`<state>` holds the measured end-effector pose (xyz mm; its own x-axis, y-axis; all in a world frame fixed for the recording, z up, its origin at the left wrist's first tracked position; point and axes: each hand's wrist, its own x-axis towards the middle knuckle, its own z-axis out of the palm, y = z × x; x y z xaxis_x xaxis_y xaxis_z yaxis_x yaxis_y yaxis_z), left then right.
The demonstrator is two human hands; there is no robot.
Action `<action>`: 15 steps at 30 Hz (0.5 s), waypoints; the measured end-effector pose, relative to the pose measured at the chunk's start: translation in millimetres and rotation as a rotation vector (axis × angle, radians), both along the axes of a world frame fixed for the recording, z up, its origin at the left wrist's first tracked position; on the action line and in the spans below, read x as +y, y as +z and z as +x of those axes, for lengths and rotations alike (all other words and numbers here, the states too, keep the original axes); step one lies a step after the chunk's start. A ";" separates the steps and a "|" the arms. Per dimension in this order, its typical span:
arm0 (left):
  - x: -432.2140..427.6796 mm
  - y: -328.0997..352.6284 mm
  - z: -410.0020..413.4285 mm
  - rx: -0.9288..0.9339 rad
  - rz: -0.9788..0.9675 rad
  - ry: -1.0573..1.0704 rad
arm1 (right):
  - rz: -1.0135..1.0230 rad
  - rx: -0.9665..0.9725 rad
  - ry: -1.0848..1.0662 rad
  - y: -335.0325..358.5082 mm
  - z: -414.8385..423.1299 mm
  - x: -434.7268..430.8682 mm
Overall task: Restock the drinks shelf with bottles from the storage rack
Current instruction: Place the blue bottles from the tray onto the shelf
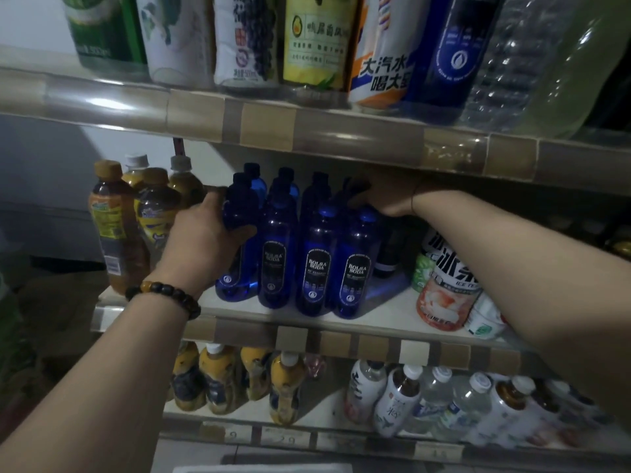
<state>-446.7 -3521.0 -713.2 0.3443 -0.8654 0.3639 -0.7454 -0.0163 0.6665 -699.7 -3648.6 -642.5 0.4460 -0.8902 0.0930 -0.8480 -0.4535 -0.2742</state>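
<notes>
I had the left hand (208,230) wrapped around the upper body of the leftmost blue soda bottle (237,240), which stood on the middle shelf (392,324). The right hand (386,196) was reaching deeper, curled over the cap and neck of a blue bottle in the back row (351,192); the underside of the shelf above shaded it, so the exact grip was not clear. Between the hands, three more blue bottles formed the front row (314,264), upright and touching one another, with others behind. Amber tea bottles (116,227) stood just left of this group, and ice tea bottles (447,278) lay tilted to the right. I judged the blue row largely stocked and being straightened; bare shelf remained near the front right of it.
</notes>
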 end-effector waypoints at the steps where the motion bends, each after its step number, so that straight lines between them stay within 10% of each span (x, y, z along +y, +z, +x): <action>1: -0.7 -0.6 -0.5 0.004 0.002 0.001 | 0.016 -0.005 0.002 -0.7 -1.4 -1.3; 15: -4.1 -0.4 3.6 0.079 0.027 0.001 | 0.085 -0.150 -0.015 1.2 -10.1 -4.1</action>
